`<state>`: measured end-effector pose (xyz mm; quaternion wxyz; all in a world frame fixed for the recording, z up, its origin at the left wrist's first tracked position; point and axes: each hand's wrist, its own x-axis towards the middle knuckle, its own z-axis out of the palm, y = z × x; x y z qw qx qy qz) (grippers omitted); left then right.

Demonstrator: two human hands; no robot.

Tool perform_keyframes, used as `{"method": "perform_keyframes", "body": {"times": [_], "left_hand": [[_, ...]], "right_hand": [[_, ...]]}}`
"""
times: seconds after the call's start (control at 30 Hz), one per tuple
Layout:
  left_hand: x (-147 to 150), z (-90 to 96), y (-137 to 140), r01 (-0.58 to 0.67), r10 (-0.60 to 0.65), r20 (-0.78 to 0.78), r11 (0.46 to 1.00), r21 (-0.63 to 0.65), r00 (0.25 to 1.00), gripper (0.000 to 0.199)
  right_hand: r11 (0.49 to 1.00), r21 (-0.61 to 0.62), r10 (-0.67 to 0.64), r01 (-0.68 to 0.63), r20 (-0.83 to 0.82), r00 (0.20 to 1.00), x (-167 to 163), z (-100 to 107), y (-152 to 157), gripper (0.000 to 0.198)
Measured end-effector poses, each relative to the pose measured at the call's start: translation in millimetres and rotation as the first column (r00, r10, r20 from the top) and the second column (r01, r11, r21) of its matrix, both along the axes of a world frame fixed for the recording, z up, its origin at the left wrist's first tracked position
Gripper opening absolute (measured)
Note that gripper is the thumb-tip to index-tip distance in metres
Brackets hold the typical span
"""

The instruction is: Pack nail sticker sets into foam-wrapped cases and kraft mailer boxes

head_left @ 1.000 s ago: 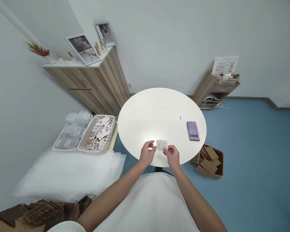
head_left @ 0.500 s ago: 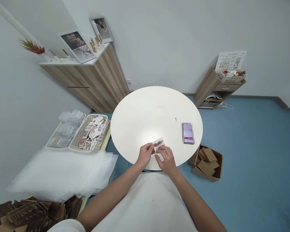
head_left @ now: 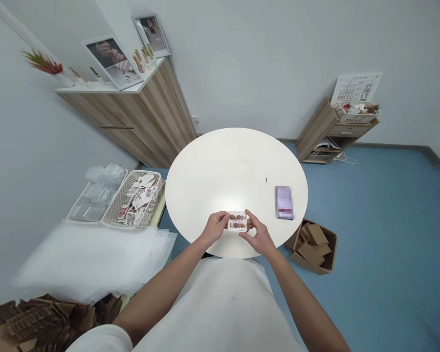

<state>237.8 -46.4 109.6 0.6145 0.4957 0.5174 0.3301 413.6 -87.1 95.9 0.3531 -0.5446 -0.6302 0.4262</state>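
Note:
A small white card [head_left: 238, 227] with two rows of purple, brown and gold oval shapes, which look like false nails, is held above the near edge of the round white table [head_left: 227, 166]. My left hand [head_left: 216, 227] pinches the card's left edge between thumb and fingers. At the card's right side is my right hand [head_left: 258, 235], its index finger at the top corner and its thumb at the lower corner, so it grips that edge. The card faces up toward me. Right of my hands, a purple pixelated rectangular object [head_left: 284, 202] lies on the table.
Left of the table stand a perforated basket of cards [head_left: 110, 215] and a tray of clear plastic boxes [head_left: 95, 195]. White translucent sheets [head_left: 88, 259] lie nearer. A carton of cardboard pieces [head_left: 317, 247] sits on the floor at right. A wooden cabinet [head_left: 165, 112] stands behind.
The card has turned from tilted to nearly level, facing me. My right hand has moved from over the card's lower part to its right edge. The view has shifted slightly.

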Motion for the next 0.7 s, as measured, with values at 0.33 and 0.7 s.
{"method": "perform_keyframes", "body": {"times": [0.33, 0.7], "left_hand": [[-11, -10.1, 8, 0.022, -0.021, -0.049, 1.0, 0.019, 0.999, 0.032], [-65, -23.3, 3, 0.147, -0.098, -0.259, 0.973, 0.177, 0.961, 0.057]], "right_hand": [[0.996, -0.09, -0.028, 0.025, -0.035, 0.999, -10, -6, 10, 0.062], [0.976, -0.21, -0.043, 0.048, 0.027, 0.999, -54, -11, 23, 0.061]]}}
